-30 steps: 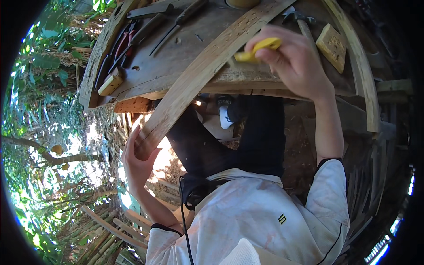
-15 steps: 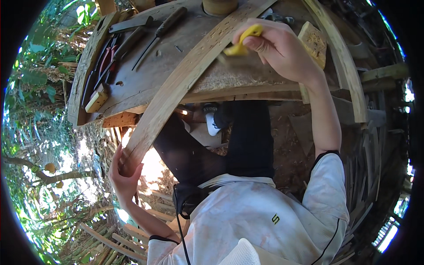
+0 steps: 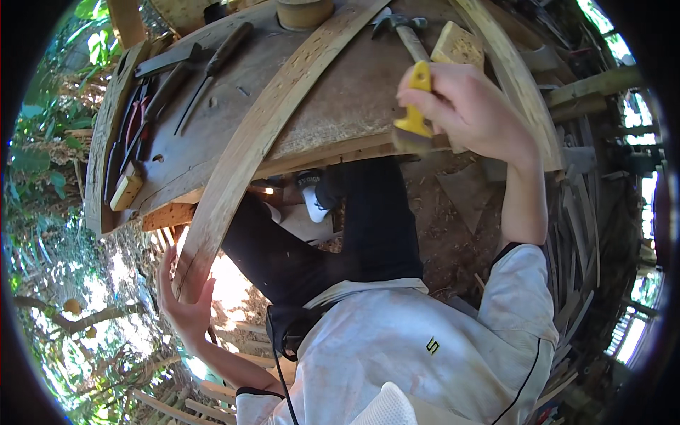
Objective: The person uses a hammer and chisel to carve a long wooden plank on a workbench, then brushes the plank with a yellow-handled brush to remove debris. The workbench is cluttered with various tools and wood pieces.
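The left hand (image 3: 185,301) is closed around the near end of a long curved wooden slat (image 3: 265,134), fingers wrapped under its lower edge. The right hand (image 3: 471,113) is clenched on the yellow handle of a brush (image 3: 414,117), whose dark bristle end points down at the near edge of the workbench (image 3: 340,106). The two hands are well apart, at opposite sides of the view.

The slat runs on a long diagonal: from the left hand it rises away and to the right across the bench top and passes beyond the top edge of the view. Its near end overhangs the bench edge and is carried only by the left hand. The left hand is therefore on the slat; the right hand is off it, to the right of its middle stretch, with bare bench surface between the brush and the slat.

Beyond the right hand lie a hammer (image 3: 404,32) and a pale wooden block (image 3: 459,46), both close to it. A second curved slat (image 3: 513,78) runs along the right of that hand. To the left of the held slat, chisels and hand tools (image 3: 177,85) lie in a row on the bench. Open room remains on the bench between the slat and the right hand; below the bench edge are the person's dark-trousered legs.
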### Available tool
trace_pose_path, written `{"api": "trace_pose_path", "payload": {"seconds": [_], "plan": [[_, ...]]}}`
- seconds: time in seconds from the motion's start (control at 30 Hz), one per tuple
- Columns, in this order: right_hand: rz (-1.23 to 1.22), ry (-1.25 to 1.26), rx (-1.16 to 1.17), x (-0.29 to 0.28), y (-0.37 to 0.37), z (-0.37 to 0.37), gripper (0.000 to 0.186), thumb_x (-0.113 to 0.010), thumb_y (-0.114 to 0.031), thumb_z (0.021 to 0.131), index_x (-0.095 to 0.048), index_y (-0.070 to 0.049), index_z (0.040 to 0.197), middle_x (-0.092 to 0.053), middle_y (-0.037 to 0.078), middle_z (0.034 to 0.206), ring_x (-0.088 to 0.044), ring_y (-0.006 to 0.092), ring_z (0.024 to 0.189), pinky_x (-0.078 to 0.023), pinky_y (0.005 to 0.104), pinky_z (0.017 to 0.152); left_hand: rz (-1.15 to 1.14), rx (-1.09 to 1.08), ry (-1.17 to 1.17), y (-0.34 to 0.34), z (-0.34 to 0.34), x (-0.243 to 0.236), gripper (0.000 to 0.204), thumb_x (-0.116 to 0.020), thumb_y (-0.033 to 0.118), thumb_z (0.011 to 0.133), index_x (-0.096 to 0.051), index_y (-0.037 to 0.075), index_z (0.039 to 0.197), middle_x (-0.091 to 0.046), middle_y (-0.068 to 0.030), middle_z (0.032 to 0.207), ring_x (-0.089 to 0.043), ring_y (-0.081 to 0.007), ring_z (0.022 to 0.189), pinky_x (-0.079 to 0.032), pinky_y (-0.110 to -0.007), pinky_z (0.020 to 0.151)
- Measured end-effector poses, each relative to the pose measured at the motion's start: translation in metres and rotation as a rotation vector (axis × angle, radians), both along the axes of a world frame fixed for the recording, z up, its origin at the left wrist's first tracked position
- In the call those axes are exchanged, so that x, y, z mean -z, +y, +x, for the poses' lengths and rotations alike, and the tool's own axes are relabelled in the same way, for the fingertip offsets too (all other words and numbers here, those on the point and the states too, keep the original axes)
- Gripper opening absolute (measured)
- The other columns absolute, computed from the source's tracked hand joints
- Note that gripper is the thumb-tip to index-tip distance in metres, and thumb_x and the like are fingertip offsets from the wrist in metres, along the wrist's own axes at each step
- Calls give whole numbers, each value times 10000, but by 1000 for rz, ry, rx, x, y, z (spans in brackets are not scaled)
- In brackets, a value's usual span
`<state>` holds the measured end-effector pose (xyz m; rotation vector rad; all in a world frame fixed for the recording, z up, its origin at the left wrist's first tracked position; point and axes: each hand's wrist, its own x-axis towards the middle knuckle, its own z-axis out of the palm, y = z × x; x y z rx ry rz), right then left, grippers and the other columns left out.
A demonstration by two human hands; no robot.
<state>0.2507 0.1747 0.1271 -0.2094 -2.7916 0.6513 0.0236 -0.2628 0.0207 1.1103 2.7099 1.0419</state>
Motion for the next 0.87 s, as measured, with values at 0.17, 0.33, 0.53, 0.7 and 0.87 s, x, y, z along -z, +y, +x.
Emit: {"api": "trace_pose_path", "payload": {"seconds": [0.17, 0.33, 0.53, 0.7, 0.87], "plan": [[-269, 345, 300, 20, -44, 41, 168, -676, -163, 993, -665, -9, 927, -645, 73, 839, -654, 177, 709, -526, 312, 636, 25, 56, 97, 12, 2, -3, 846, -809, 11, 606, -580, 46, 1420, -639, -124, 1400, -578, -350, 1314, -413, -505, 1145], [-340, 581, 298, 112, -105, 60, 161, -717, -33, 946, -698, -5, 1103, -700, 142, 1072, -731, 209, 860, -615, 305, 730, 36, 92, 56, 27, -4, 5, 830, -804, 33, 626, -567, 27, 1421, -634, -129, 1403, -568, -351, 1325, -402, -502, 1151], [-781, 916, 895, 201, -88, 101, 218, -513, -146, 1089, -563, 18, 1223, -677, 201, 1186, -750, 325, 988, -644, 409, 873, 37, 136, 4, 40, -3, 4, 855, -773, -37, 603, -559, 33, 1428, -611, -128, 1436, -548, -355, 1355, -391, -495, 1171], [-431, 1141, 1331, 206, -39, 177, 295, -489, -228, 1110, -541, 32, 1241, -658, 199, 1233, -737, 320, 1033, -621, 415, 922, -29, 99, -3, 40, -4, 2, 861, -797, -24, 616, -557, 51, 1440, -612, -126, 1432, -555, -341, 1348, -402, -494, 1163], [-466, 1110, 1359, 196, -40, 174, 313, -481, -217, 1114, -537, 34, 1293, -648, 230, 1274, -741, 300, 1017, -623, 371, 879, -79, 30, -42, 54, -4, -5, 896, -916, 113, 644, -555, 121, 1465, -596, -129, 1452, -535, -336, 1371, -380, -520, 1185]]}}
